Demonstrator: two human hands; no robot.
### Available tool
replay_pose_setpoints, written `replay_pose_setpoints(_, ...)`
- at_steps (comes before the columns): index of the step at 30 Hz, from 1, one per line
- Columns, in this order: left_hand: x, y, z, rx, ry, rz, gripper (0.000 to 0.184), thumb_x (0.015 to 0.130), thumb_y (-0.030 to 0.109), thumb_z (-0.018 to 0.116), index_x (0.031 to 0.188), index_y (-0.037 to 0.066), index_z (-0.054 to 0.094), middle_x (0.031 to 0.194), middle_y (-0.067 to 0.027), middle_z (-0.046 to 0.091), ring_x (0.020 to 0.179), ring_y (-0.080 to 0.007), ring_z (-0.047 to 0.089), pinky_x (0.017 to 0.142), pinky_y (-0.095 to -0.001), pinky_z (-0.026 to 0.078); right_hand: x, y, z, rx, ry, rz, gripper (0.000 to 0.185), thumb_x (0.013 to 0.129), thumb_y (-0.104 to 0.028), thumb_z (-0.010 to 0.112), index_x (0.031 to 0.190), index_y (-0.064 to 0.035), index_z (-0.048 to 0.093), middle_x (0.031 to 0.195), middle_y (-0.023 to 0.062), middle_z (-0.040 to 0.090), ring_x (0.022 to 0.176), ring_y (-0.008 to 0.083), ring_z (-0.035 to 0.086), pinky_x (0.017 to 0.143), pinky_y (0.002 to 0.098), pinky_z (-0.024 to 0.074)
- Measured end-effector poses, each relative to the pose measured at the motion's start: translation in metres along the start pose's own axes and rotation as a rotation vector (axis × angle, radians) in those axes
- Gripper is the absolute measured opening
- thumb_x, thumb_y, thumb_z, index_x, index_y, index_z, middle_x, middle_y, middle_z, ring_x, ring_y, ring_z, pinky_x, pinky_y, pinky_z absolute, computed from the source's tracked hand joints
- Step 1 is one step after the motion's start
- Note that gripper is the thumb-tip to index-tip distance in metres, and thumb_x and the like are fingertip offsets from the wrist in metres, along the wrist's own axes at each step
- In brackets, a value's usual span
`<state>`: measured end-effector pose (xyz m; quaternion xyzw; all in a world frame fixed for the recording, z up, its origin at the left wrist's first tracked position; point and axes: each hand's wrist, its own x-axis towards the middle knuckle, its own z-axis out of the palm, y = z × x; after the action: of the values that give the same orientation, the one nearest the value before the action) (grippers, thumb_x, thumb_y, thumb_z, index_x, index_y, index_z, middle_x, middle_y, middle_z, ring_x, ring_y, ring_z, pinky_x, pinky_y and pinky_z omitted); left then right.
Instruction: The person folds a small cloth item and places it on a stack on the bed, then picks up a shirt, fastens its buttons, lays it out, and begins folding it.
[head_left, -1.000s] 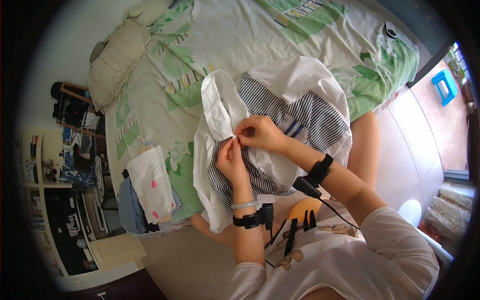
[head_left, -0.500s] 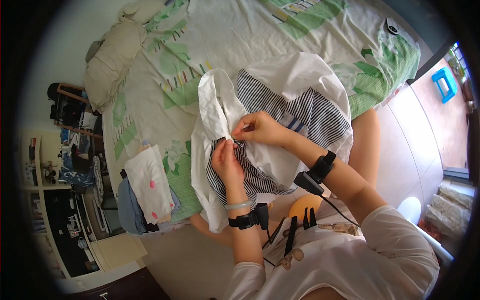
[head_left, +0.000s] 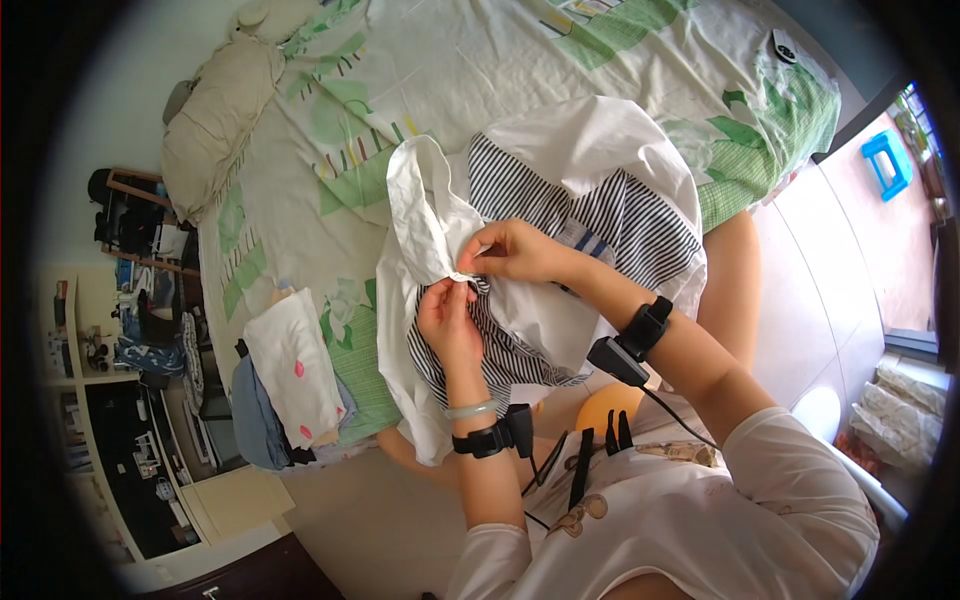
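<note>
A white shirt (head_left: 585, 150) with black-and-white striped panels lies bunched over my lap and the bed edge. Its white collar band (head_left: 422, 205) stands up in a loop beyond my hands. My left hand (head_left: 450, 318) pinches the shirt's edge from below, thumb and fingertips together. Just above and to the right, my right hand (head_left: 510, 252) grips the same edge between thumb and index finger. Both sets of fingertips nearly touch. Whatever small detail sits between them, such as a button, is too small to make out.
The shirt rests partly on a bed with a green-and-white sheet (head_left: 440, 60). Folded clothes (head_left: 295, 370) are stacked at the bed's left edge. A beige pillow (head_left: 225, 120) lies far left, a remote (head_left: 784, 46) at upper right. A blue stool (head_left: 888, 165) stands on the floor.
The view has shifted slightly. Both hands stay pinched on the shirt's edge, and the dark gap by the left fingertips is now covered by white cloth.
</note>
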<state>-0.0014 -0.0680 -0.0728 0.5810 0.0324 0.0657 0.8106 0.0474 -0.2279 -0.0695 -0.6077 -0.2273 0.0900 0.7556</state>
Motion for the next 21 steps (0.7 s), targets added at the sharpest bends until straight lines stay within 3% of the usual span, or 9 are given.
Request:
replay_pose_setpoints(10, 0.001, 0.0, 0.003, -0.007, 0.021, 0.009, 0.011, 0.084, -0.004, 0.06, 0.094, -0.005, 0.057, 0.086, -0.0075, 0.06, 0.072, -0.0119, 0.053, 0.068, -0.0221, 0.044, -0.003, -0.004, 0.004, -0.048, 0.069, 0.028, 0.011, 0.083, -0.005, 0.065, 0.093, -0.0012, 0.066, 0.082, 0.0024, 0.066, 0.075, 0.0078, 0.061, 0.07, 0.0218, 0.0499)
replay_pose_setpoints(13, 0.001, 0.0, 0.003, -0.006, 0.029, 0.007, 0.01, 0.084, -0.004, 0.06, 0.094, -0.005, 0.057, 0.085, -0.0075, 0.06, 0.071, -0.0119, 0.053, 0.068, -0.0222, 0.044, -0.004, -0.004, 0.007, -0.075, 0.114, 0.101, 0.012, 0.079, -0.005, 0.065, 0.091, -0.0023, 0.067, 0.08, 0.0058, 0.067, 0.073, 0.0109, 0.063, 0.069, 0.0239, 0.0503)
replay_pose_setpoints(18, 0.001, 0.0, 0.005, 0.03, 0.049, 0.032, 0.011, 0.084, -0.004, 0.06, 0.094, -0.006, 0.057, 0.083, -0.0078, 0.06, 0.07, -0.0123, 0.054, 0.066, -0.0225, 0.045, -0.006, 0.0, 0.009, -0.323, 0.172, -0.186, 0.013, 0.079, -0.006, 0.065, 0.09, -0.0013, 0.067, 0.08, 0.0104, 0.066, 0.072, 0.0159, 0.065, 0.067, 0.0262, 0.0515)
replay_pose_setpoints(21, 0.001, 0.0, 0.005, 0.018, 0.092, 0.029, 0.009, 0.084, -0.003, 0.06, 0.093, -0.006, 0.057, 0.084, -0.008, 0.06, 0.069, -0.0127, 0.055, 0.066, -0.0228, 0.046, -0.008, -0.001, 0.011, -0.293, 0.127, -0.144, 0.016, 0.079, -0.009, 0.068, 0.092, 0.0009, 0.066, 0.082, 0.0095, 0.067, 0.076, 0.0149, 0.065, 0.067, 0.0249, 0.0529)
